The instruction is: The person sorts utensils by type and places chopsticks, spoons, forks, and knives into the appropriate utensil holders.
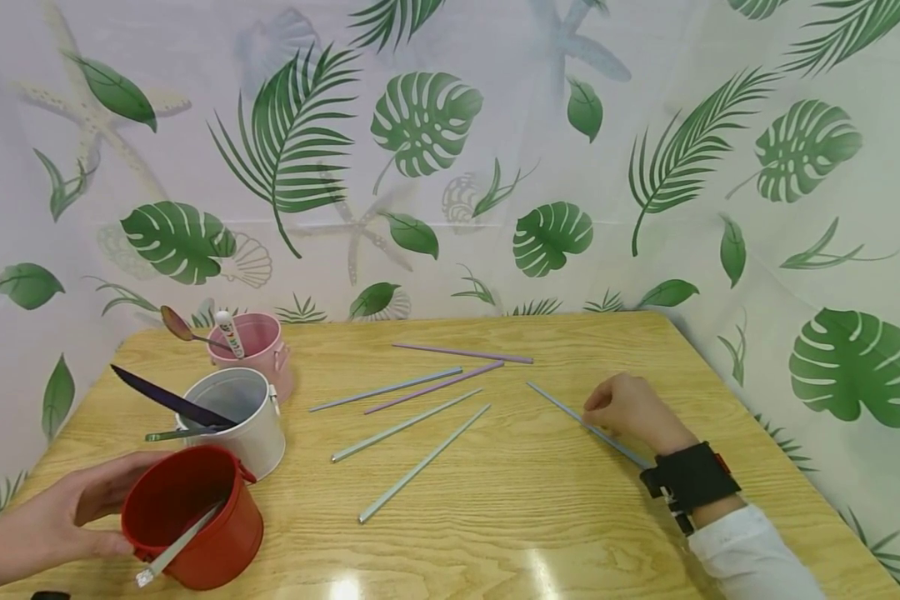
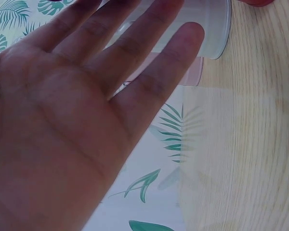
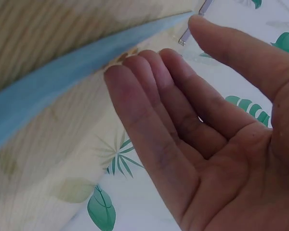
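Wood-grain surface, left hand fingers extended beside red bucket, right hand loosely bent, thumb apart from fingers, at blue stick.

- The head camera looked forward and down over the table toward the leaf-patterned cloth, far enough back to frame left hand and right hand.
- The left wrist camera faced the left hand's palm, very close, toward the fingertips.
- The right wrist camera sat similarly near the right hand.
- Head and left wrist shared the white bucket; head and right wrist, the blue stick.
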The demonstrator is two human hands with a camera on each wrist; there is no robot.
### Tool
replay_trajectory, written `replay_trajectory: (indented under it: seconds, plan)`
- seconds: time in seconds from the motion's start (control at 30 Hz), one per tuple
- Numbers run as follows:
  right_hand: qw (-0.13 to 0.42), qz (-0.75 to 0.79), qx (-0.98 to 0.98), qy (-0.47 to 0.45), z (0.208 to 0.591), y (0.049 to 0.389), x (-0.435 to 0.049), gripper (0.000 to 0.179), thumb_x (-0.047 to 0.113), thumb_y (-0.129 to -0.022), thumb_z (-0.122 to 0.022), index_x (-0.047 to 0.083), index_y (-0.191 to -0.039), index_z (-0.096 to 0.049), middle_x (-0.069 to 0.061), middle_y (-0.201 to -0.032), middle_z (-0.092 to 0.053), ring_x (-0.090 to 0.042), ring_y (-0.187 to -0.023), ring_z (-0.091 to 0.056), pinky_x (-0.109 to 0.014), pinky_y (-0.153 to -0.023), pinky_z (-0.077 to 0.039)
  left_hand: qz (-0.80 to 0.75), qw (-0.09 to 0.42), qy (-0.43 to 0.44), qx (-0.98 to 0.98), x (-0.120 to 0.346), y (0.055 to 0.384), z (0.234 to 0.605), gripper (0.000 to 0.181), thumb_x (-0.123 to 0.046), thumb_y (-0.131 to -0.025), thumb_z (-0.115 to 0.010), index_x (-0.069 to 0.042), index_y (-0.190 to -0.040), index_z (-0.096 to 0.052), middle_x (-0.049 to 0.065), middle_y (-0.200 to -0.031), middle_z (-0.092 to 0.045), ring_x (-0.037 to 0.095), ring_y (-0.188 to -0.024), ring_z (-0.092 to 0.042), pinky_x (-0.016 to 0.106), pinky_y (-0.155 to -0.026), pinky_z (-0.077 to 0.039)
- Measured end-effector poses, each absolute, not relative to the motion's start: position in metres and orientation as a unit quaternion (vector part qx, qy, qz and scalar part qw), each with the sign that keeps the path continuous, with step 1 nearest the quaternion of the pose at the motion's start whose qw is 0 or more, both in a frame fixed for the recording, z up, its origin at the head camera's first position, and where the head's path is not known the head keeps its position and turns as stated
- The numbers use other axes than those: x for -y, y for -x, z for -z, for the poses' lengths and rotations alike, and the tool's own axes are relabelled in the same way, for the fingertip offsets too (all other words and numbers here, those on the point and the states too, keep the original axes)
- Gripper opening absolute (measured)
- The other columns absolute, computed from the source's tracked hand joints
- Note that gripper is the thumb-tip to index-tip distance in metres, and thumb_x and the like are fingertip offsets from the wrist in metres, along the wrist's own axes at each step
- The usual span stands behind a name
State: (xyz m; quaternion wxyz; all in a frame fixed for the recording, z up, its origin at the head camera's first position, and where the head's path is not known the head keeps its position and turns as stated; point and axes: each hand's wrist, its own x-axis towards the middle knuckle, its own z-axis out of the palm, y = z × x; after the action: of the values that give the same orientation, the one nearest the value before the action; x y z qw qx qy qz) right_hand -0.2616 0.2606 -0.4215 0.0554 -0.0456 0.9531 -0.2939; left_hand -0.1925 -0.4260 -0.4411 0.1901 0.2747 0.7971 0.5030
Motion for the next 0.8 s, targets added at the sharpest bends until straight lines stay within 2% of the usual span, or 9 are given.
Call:
replay_trajectory:
  seconds: [0.07, 0.2, 0.33, 0.5, 0.73, 0.8]
  plan:
    - [0.059, 0.297, -0.952, 0.04, 0.4223, 0.2609, -0.2591, 0.019, 0.012, -0.09, -0.078, -0.004, -0.101, -0.075, -0.007, -0.085, -0.07, -0.021, -0.07, -0.064, -0.034, -0.06, -0.056, -0.502, 0.189, -0.279, -0.797, 0.4267, 0.1931, 0.4413, 0.07, 0.003, -0.096, -0.067, -0.005, -0.157, -0.032, -0.025, -0.142, -0.054, -0.006, -0.123, -0.055, 0.025, -0.088, -0.058]
    - [0.06, 0.292, -0.954, 0.04, 0.4218, 0.26, -0.2579, 0.019, 0.011, -0.087, -0.081, -0.003, -0.099, -0.075, -0.007, -0.084, -0.07, -0.021, -0.065, -0.063, -0.035, -0.058, -0.054, -0.503, 0.192, -0.282, -0.794, 0.428, 0.1943, 0.442, 0.071, 0.004, -0.097, -0.066, -0.024, -0.156, -0.038, -0.026, -0.141, -0.054, -0.007, -0.122, -0.055, 0.024, -0.087, -0.058]
    - [0.062, 0.287, -0.955, 0.042, 0.4221, 0.26, -0.2577, 0.019, 0.01, -0.084, -0.084, -0.002, -0.097, -0.075, -0.006, -0.082, -0.069, -0.021, -0.062, -0.061, -0.035, -0.057, -0.051, -0.501, 0.188, -0.283, -0.796, 0.4282, 0.1939, 0.4422, 0.073, 0.004, -0.097, -0.066, -0.034, -0.153, -0.039, -0.027, -0.141, -0.053, -0.007, -0.121, -0.055, 0.024, -0.087, -0.058]
    - [0.065, 0.278, -0.957, 0.055, 0.4236, 0.2606, -0.2585, 0.013, 0.007, -0.083, -0.084, 0.0, -0.09, -0.076, -0.004, -0.071, -0.066, -0.019, -0.055, -0.057, -0.033, -0.054, -0.048, -0.497, 0.185, -0.282, -0.8, 0.4281, 0.1938, 0.4424, 0.073, 0.003, -0.097, -0.066, -0.035, -0.153, -0.039, -0.028, -0.14, -0.053, -0.008, -0.121, -0.055, 0.024, -0.087, -0.058]
    - [0.062, 0.272, -0.958, 0.065, 0.4258, 0.2625, -0.2588, 0.009, 0.004, -0.082, -0.084, 0.002, -0.083, -0.075, -0.004, -0.065, -0.065, -0.016, -0.052, -0.055, -0.031, -0.052, -0.047, -0.498, 0.19, -0.277, -0.799, 0.4286, 0.1942, 0.4428, 0.069, 0.003, -0.097, -0.066, -0.018, -0.156, -0.037, -0.028, -0.14, -0.053, -0.009, -0.121, -0.054, 0.023, -0.087, -0.057]
    - [0.064, 0.273, -0.958, 0.068, 0.4267, 0.2638, -0.2592, 0.008, 0.003, -0.083, -0.083, 0.002, -0.083, -0.075, -0.004, -0.065, -0.065, -0.015, -0.051, -0.054, -0.03, -0.051, -0.046, -0.498, 0.19, -0.277, -0.8, 0.4286, 0.1941, 0.4431, 0.069, 0.002, -0.097, -0.066, -0.02, -0.156, -0.038, -0.028, -0.14, -0.053, -0.009, -0.121, -0.054, 0.023, -0.087, -0.058]
